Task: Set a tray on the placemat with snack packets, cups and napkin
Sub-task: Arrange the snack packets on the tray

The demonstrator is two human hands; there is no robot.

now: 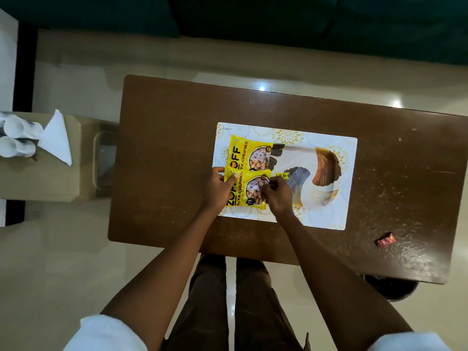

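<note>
Step now, IMO: squaring the near packet (249, 192) against the far packet (247, 154) on the tray (311, 171), left end.

How-to, L→R:
- L hand (219, 187) has the pkt's left edge, thumb on top, fingers (218, 170) curled round it, i.e. grasping. Use that as the anchor.
- R hand (277, 196) pinches the pkt's right edge, fingers clenched on it. Swing from that side till the pkt sits parallel w/ the far one.
- Edges touching or a slight overlap is ok, but don't let it hang over the tray rim.
- Lay it flat and let go w/ both hands together. The film looks slippery, so it could skid.
- Leave the tray's right half free; cups + napkin prob go there.

Looks/pos, L→R:
- White cups (17, 138) w/ folded white napkin (56, 139) just beside them, on the side table (38, 178) far left, well apart from the tray. Can't tell if the cups are upright. Not fetched yet.
- Both pkts yellow, glossy, "soya chunks" print, side by side.
- Tray white w/ gold/dark fan pattern, on the placemat (253, 130), mid table (164, 148).
- Small red wrapper (385, 239) near the table's right front; not part of the job AFAICT.
</note>
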